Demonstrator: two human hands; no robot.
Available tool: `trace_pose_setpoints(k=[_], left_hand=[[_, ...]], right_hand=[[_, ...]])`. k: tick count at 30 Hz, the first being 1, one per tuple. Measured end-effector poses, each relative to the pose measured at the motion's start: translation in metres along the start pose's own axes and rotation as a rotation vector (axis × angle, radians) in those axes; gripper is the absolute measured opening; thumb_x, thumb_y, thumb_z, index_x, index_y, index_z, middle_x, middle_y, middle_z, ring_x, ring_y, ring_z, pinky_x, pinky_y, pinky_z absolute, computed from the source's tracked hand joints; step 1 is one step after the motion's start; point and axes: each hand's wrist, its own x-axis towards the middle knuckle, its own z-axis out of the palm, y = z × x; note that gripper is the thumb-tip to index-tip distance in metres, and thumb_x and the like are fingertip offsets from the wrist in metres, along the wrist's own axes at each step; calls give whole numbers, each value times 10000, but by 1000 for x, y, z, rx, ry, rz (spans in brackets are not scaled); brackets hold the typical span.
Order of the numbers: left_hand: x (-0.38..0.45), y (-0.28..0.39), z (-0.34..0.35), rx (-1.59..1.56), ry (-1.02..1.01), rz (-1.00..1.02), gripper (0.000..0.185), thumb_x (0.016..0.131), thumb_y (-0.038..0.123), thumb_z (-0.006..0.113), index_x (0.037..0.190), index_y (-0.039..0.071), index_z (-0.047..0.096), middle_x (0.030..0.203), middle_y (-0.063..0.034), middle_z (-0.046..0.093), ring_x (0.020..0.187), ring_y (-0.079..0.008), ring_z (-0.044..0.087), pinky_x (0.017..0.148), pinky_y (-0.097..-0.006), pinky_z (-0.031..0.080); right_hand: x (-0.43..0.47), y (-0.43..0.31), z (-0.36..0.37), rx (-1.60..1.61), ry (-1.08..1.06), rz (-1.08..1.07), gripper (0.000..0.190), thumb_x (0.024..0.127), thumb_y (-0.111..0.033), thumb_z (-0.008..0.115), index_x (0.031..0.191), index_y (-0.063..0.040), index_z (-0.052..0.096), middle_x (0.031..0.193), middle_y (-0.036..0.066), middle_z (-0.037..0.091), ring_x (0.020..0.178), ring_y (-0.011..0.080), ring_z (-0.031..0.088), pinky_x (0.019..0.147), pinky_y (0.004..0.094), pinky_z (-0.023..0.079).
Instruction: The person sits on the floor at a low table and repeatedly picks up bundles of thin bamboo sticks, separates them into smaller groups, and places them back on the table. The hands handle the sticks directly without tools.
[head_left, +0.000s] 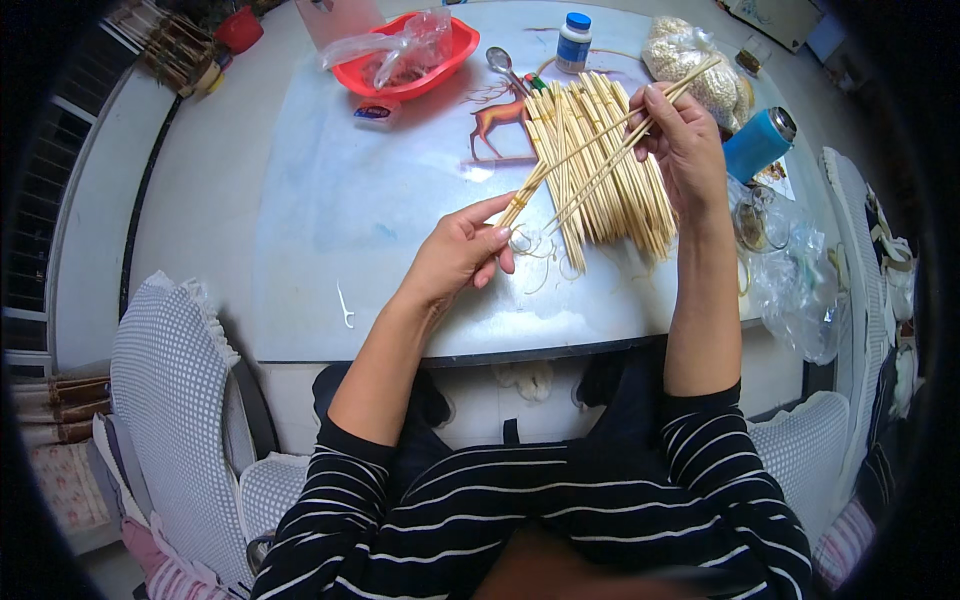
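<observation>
My left hand (469, 244) pinches the lower end of a small bundle of thin wooden sticks (532, 180), which look like chopsticks, with a yellowish rubber band (519, 200) around them. Up to the right, my right hand (686, 142) grips several sticks (694, 77); one reaches across to the bundle, while others slant down with their tips free. Beneath both hands lies a wide pile of similar sticks (600, 161), banded in small bundles. Loose rubber bands (536, 259) are scattered on the table near my left fingertips.
Behind the pile are a red plastic basin (457, 56) holding clear bags, a spoon (501, 61) and a blue-capped bottle (574, 43). On the right sit a bag of pale pellets (686, 45), a blue flask (754, 146), a glass cup (759, 221) and crumpled plastic (802, 292). A floss pick (346, 307) lies left.
</observation>
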Motion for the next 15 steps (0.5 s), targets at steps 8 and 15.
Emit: trace_pose_setpoints(k=[8,15], left_hand=[[-1,3,3,-9,34,-5,487,983,84,561,1459,61,459,702,-66,646,452,-46,453,442,-175,368],[1,-2,-2,24,-4,22,487,983,89,556,1459,63,454,732,-74,655,483,-58,483,451,-175,397]], right_hand=[[-4,-8,0,-62,16,-7,218,1015,-261,573,956,-60,633,768,16,645,659,62,609,534,185,463],[-4,-1,9,-114,-9,29,207,1004,-242,589,970,-45,642,775,29,652,649,66,607,524,192,479]])
